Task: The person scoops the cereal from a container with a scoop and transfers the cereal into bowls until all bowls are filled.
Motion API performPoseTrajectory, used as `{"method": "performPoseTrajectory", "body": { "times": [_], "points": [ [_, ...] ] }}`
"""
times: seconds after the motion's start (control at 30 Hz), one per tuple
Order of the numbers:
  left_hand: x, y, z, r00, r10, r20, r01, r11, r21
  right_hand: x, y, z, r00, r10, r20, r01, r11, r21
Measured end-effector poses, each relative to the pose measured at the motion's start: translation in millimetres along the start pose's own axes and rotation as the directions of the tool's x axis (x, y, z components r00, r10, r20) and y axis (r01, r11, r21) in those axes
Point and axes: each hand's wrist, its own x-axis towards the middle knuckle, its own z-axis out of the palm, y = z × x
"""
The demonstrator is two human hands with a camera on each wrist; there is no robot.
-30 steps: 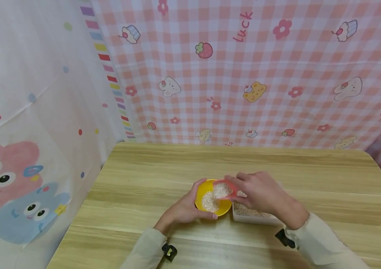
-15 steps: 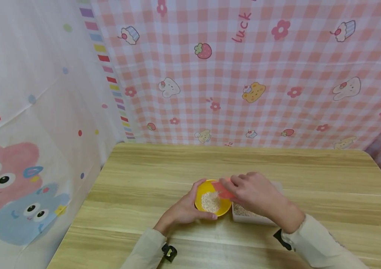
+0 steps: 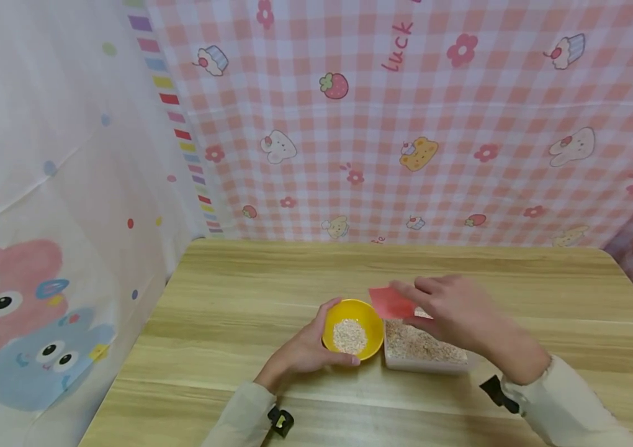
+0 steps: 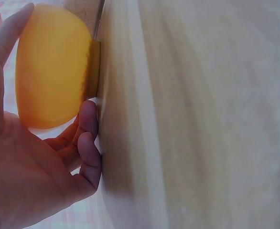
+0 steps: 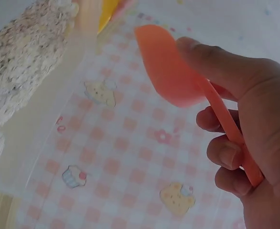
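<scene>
In the head view my left hand holds a yellow bowl on the table, thumb along its near side. Pale oat-like flakes lie in the bowl's bottom. The left wrist view shows the outside of the bowl between thumb and fingers. My right hand grips a translucent red scoop above a box of flakes. In the right wrist view, fingers wrap the handle and the thumb presses on the back of the scoop. The scoop's inside is hidden there.
The box, full of flakes, stands just right of the bowl on a wooden table. Behind the table hangs a pink checked cloth; a white printed cloth hangs at the left. A black strap sits on the left sleeve.
The scoop tipped its flakes into the bowl, then my right hand drew it back rightward over the box. The flakes in the box show more now. My left hand and bowl stayed put.
</scene>
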Motion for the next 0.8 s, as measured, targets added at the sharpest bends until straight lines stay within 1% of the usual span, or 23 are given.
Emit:
{"method": "performPoseTrajectory", "body": {
  "times": [0.1,0.23,0.4,0.57,0.8],
  "points": [
    [-0.3,0.1,0.3,1.000,-0.001,-0.004,0.001,1.000,0.006,-9,6,-6,1.000,0.025,0.014,-0.025,0.999,0.027],
    [-0.8,0.8,0.3,1.000,0.000,-0.003,0.000,1.000,0.004,-22,12,-8,0.998,0.062,0.012,-0.063,0.996,0.064],
    [-1.4,0.9,-0.1,1.000,0.011,-0.003,-0.011,1.000,0.002,-37,18,-9,0.995,0.095,0.026,-0.097,0.992,0.076],
    [-0.9,0.6,-0.2,1.000,0.024,-0.002,-0.024,1.000,0.014,-51,22,-9,0.989,0.127,0.078,-0.132,0.988,0.075],
    [0.8,-0.7,0.1,0.999,0.048,-0.001,-0.047,0.998,0.052,-66,21,-8,0.972,0.176,0.159,-0.189,0.980,0.067]
  ]
}}
